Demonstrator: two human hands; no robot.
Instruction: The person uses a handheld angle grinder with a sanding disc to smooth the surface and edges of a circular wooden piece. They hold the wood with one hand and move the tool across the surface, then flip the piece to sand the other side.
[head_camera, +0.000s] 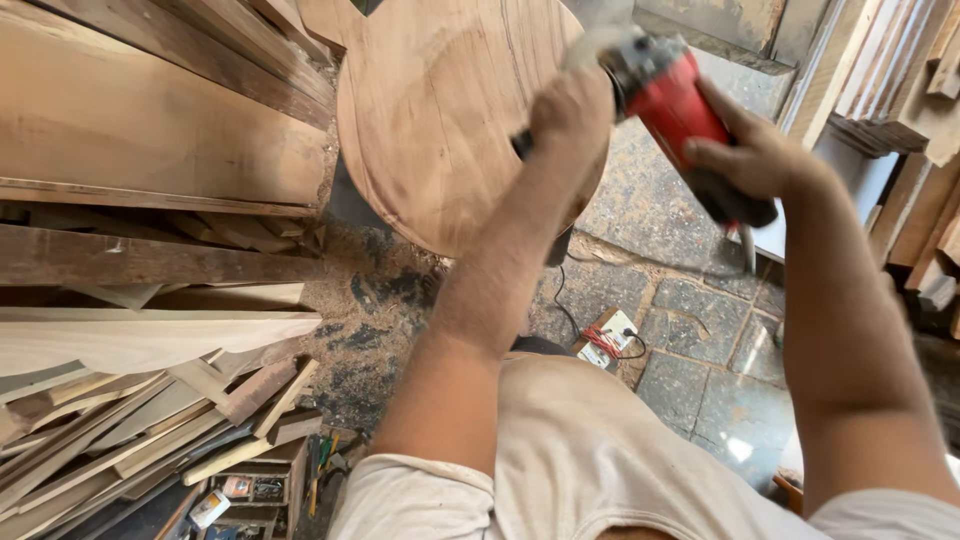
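Gripping a red angle grinder (672, 100), left hand (570, 110) on side handle, right hand (750, 155) around body (above round wooden board (440, 120)).

- Heavy wooden planks (150, 120) lie stacked at the upper left, their broad faces toward the camera.
- A dark beam (140, 260) runs level below them.
- A pale plank (130, 335) lies under the beam, above a loose heap of thin offcuts (130, 430) at the lower left.
- Sawdust (360, 300) covers the floor beside the stack.
- A small wooden tool crate (255, 490) sits at the bottom edge.
- The stone-tiled floor (700, 330) shows dark and speckled on the right.
- A pale socket block (612, 340) with a black cable (562, 300) rests on the tiles.
- More boards (900, 70) lean at the upper right.
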